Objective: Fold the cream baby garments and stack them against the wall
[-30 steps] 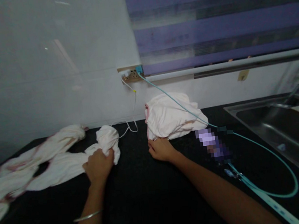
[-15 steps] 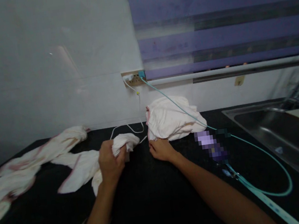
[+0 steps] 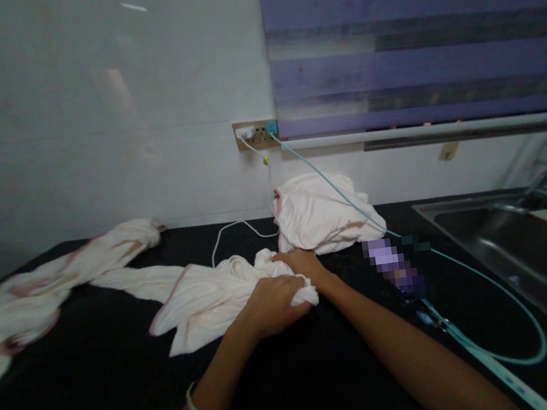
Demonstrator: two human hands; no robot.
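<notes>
A white cloth (image 3: 214,293) with a pinkish edge lies crumpled across the dark counter. My left hand (image 3: 277,305) is closed around its right end, and a bunch of fabric sticks out past the fingers. Right behind it, my right hand (image 3: 309,269) has its fingers closed at the far edge of the same cloth; part of this hand is hidden by the left hand and the fabric. Close beyond the right hand, a folded white cloth (image 3: 325,215) rests against the wall.
More twisted white cloth (image 3: 75,268) stretches over the left of the counter. A socket (image 3: 260,137) holds a white plug and a teal one. The teal cable (image 3: 485,278) loops past a blurred purple object (image 3: 395,266), beside a metal sink (image 3: 522,253).
My left hand has moved right, drawing the cloth's end over to my right hand. The right hand's fingers now meet this cloth instead of lying by the folded one. The view shifted slightly.
</notes>
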